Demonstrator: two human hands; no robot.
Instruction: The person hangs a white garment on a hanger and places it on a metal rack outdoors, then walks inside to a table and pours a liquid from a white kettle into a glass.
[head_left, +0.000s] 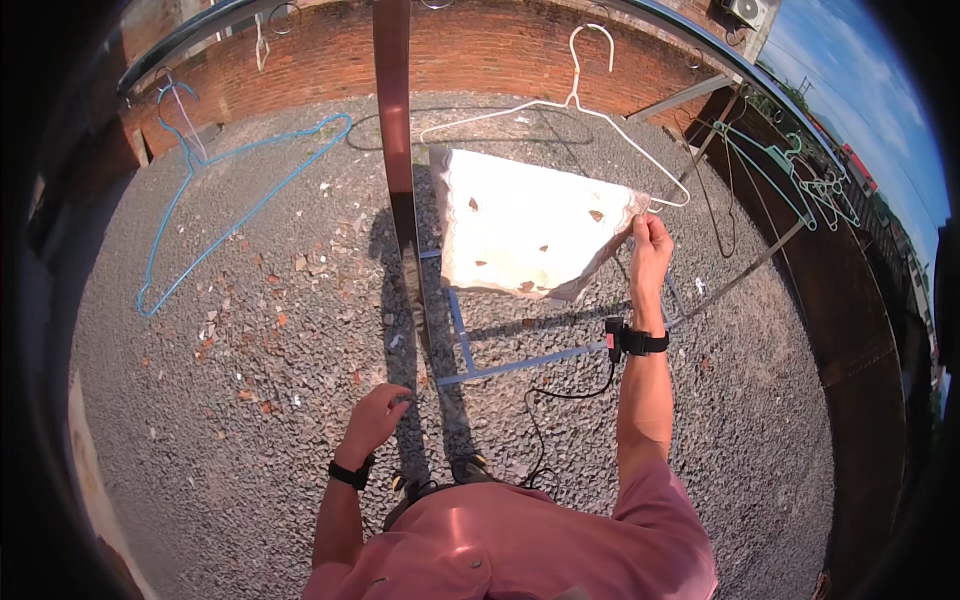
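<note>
A white cloth with a scalloped border and small brown marks (525, 217) hangs spread at the white clothes hanger (577, 101), hiding most of the hanger's lower bar. My right hand (649, 244) pinches the cloth's upper right corner, close to the right end of that hanger. Low on the left, my left hand (377, 418) is empty, with its fingers loosely bent and the thumb apart. It is beside the lower part of a metal post (397, 135), above the gravel.
A blue hanger (247, 225) hangs on the left, and green hangers (780, 161) on the right. A curved metal rail (675, 30) with rings runs overhead. Low metal frame bars (525, 364) cross the gravel (262, 420). A cable (534, 420) trails from my right wrist device (616, 341).
</note>
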